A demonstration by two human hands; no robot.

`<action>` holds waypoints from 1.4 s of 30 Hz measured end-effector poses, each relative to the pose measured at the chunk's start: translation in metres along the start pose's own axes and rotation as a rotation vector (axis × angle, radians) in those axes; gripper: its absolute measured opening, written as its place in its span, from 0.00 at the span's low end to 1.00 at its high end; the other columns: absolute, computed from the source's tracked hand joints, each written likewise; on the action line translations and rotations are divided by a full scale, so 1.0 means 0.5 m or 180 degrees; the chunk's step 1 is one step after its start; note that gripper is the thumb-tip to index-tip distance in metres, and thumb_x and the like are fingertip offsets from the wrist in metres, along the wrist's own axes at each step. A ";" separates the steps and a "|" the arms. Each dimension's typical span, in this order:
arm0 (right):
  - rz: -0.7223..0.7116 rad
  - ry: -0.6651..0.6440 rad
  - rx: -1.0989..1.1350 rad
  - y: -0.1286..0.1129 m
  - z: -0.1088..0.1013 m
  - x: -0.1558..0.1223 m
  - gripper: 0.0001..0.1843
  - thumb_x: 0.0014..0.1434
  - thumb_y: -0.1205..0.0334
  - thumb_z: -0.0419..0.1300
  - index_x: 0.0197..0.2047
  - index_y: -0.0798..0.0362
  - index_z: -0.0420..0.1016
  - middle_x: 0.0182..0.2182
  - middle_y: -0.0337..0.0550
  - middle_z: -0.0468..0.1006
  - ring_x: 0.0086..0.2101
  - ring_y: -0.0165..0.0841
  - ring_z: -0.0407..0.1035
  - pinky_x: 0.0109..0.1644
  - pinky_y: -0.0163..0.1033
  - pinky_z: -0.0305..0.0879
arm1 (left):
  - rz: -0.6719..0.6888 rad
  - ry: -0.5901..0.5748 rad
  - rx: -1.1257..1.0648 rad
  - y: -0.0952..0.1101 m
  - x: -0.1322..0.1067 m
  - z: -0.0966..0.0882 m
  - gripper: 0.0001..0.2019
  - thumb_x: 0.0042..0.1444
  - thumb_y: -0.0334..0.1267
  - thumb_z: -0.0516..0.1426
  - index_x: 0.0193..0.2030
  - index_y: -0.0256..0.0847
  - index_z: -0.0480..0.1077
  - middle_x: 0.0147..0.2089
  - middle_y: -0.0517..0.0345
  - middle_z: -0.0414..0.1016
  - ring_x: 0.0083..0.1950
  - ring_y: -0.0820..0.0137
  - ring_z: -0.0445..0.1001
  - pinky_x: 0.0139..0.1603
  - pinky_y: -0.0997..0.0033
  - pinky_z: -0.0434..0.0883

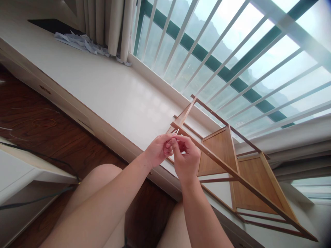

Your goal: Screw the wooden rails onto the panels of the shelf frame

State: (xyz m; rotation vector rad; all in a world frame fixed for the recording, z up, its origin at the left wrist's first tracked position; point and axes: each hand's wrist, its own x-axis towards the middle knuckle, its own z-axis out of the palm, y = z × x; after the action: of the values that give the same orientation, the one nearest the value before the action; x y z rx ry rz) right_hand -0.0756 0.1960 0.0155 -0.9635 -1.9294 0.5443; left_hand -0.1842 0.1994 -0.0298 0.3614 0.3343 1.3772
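Observation:
My left hand [158, 151] and my right hand [188, 157] meet at the fingertips in front of a wooden shelf frame [219, 151]. Both are closed in a pinch. Between the fingertips a small thin light-coloured piece [177, 131] sticks up; it is too small for me to tell its kind. Curled fingers hide its lower part. The frame, with slim brown rails and several panel shelves, lies tilted on the white window ledge [103, 82], just beyond my right hand. Whether my hands touch its near rail I cannot tell.
White window bars [207, 51] rise behind the ledge. Crumpled white paper strips [80, 43] and a dark flat sheet [51, 26] lie beside the curtain [116, 27]. A white cabinet [31, 179] with dark cords stands at left on the dark wood floor [38, 120].

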 end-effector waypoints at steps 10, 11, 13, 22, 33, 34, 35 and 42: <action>0.0148 -0.0141 0.0212 -0.009 0.003 0.010 0.08 0.64 0.59 0.59 0.43 0.51 0.77 0.29 0.40 0.79 0.26 0.30 0.71 0.32 0.37 0.71 | -0.0002 -0.0038 -0.0128 0.003 -0.002 0.001 0.19 0.54 0.43 0.61 0.22 0.37 0.59 0.19 0.67 0.52 0.19 0.81 0.50 0.18 0.81 0.51; 0.0158 -0.0139 0.0260 -0.009 0.004 0.010 0.08 0.64 0.59 0.59 0.43 0.51 0.76 0.29 0.40 0.79 0.26 0.30 0.71 0.31 0.37 0.71 | -0.0009 -0.0036 -0.0127 0.003 -0.002 0.001 0.19 0.55 0.42 0.61 0.22 0.37 0.59 0.19 0.67 0.52 0.19 0.81 0.50 0.18 0.81 0.51; 0.0175 -0.0111 0.0369 -0.008 0.005 0.009 0.07 0.63 0.59 0.59 0.42 0.52 0.76 0.29 0.39 0.79 0.26 0.30 0.71 0.30 0.36 0.71 | -0.0038 -0.0033 -0.0126 0.003 -0.001 0.002 0.19 0.55 0.42 0.61 0.22 0.37 0.59 0.18 0.67 0.51 0.18 0.81 0.50 0.18 0.81 0.51; -0.0019 -0.0064 0.0073 -0.007 0.004 0.015 0.06 0.63 0.60 0.58 0.41 0.51 0.73 0.27 0.37 0.77 0.24 0.28 0.68 0.30 0.34 0.67 | -0.0151 -0.0060 -0.0207 0.001 0.006 0.003 0.20 0.54 0.44 0.63 0.21 0.37 0.58 0.18 0.67 0.51 0.18 0.82 0.50 0.17 0.81 0.51; 0.0080 -0.0330 -0.0988 -0.020 0.000 0.032 0.19 0.65 0.54 0.51 0.25 0.52 0.70 0.20 0.37 0.70 0.23 0.28 0.62 0.29 0.33 0.56 | -0.0001 0.0018 -0.0129 0.004 0.013 0.010 0.26 0.52 0.44 0.64 0.18 0.39 0.52 0.16 0.68 0.48 0.19 0.82 0.47 0.19 0.80 0.49; 0.0091 -0.0367 -0.1011 -0.022 -0.001 0.032 0.20 0.65 0.54 0.50 0.24 0.52 0.71 0.19 0.38 0.70 0.23 0.28 0.62 0.29 0.33 0.55 | 0.0015 0.0037 -0.0115 0.003 0.014 0.009 0.26 0.52 0.44 0.64 0.18 0.39 0.52 0.17 0.68 0.49 0.19 0.82 0.47 0.19 0.79 0.49; 0.0107 -0.0390 -0.1022 -0.023 0.000 0.033 0.21 0.65 0.54 0.50 0.23 0.52 0.71 0.19 0.38 0.70 0.22 0.28 0.62 0.29 0.33 0.55 | 0.0027 0.0057 -0.0108 0.001 0.015 0.006 0.25 0.52 0.44 0.64 0.18 0.38 0.53 0.17 0.68 0.49 0.19 0.82 0.48 0.20 0.79 0.49; 0.0322 -0.0387 -0.1146 -0.028 0.012 0.034 0.23 0.63 0.56 0.49 0.19 0.52 0.69 0.16 0.38 0.68 0.20 0.29 0.60 0.27 0.35 0.52 | 0.0127 0.0212 -0.0013 -0.007 0.022 -0.011 0.18 0.53 0.45 0.64 0.25 0.35 0.64 0.22 0.65 0.57 0.22 0.81 0.54 0.21 0.78 0.52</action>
State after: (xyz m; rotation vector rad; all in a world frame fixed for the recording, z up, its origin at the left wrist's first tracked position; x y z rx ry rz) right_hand -0.0917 0.2014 0.0309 -1.2857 -2.1409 0.3219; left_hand -0.1815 0.2100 -0.0363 0.3207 0.3810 1.4311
